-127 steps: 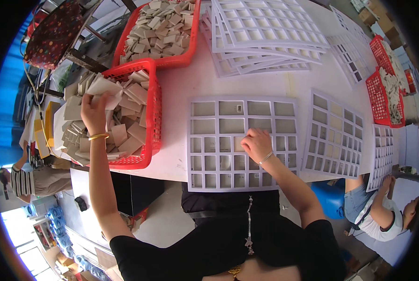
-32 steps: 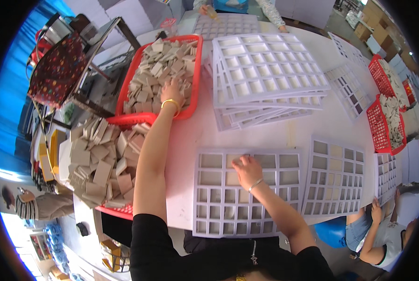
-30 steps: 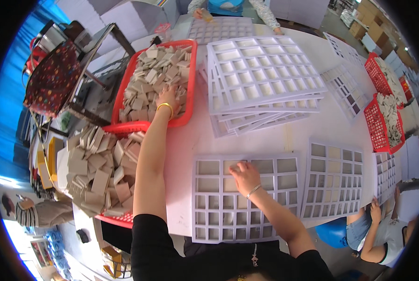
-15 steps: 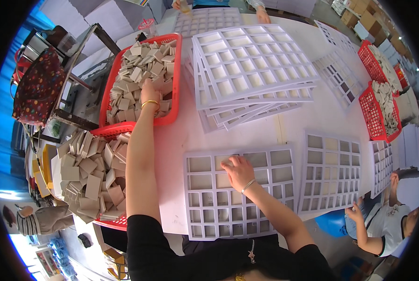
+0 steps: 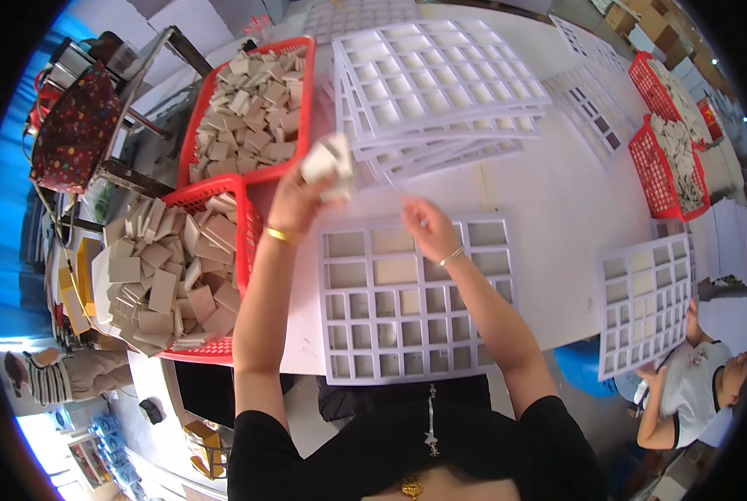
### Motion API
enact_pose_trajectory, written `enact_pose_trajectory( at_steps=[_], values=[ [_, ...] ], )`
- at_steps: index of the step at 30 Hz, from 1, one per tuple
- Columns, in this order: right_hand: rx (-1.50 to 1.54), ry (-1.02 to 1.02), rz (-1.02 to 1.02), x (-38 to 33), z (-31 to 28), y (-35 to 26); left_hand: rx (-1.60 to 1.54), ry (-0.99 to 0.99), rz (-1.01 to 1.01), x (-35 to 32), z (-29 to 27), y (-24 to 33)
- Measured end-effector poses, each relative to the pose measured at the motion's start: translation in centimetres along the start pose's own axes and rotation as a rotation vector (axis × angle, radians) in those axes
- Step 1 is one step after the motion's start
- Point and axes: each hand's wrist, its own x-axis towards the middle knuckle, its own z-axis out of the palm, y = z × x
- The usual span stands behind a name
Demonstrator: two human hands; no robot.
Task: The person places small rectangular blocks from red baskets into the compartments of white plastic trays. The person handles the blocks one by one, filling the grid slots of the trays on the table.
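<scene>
On the table (image 5: 557, 284): white grid frame (image 5: 412, 334) lay flat.
Right hand (image 5: 426, 227): hung by its far edge; grip could not be told.
Left hand (image 5: 301, 196): was clamped on pale tiles (image 5: 331, 164) near the red baskets (image 5: 246, 225).
Farther: frames (image 5: 436, 79) lay stacked.

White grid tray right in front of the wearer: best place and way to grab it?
Probably the near rim of the grid tray, from the wearer's side, pinched top and bottom. It lies flat, and that edge appears to jut past the table, exposing its underside. It's broad, so grip both ends; the left hand should first release its tiles.
</scene>
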Motion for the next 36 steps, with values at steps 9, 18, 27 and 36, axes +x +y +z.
enact_pose_trajectory(
  at_steps=[9, 18, 27, 36],
  values=[
    [0.251, -0.37, 0.253, -6.3, 0.2, -4.2, 0.011, -0.186, -0.27, -13.7, 0.1, -10.0],
    [-0.198, -0.368, 0.018, -10.5, 4.9, 2.4, -0.125, 0.039, -0.33, -19.3, -3.7, -14.7],
    [-0.421, -0.185, -0.286, -10.0, 5.6, -0.1, -0.062, -0.009, -0.321, -19.2, -2.5, -16.1],
    [0.348, -0.245, 0.279, -12.1, 2.8, -1.3, 0.03, -0.061, -0.33, -19.3, -0.8, -16.7]
  ],
)
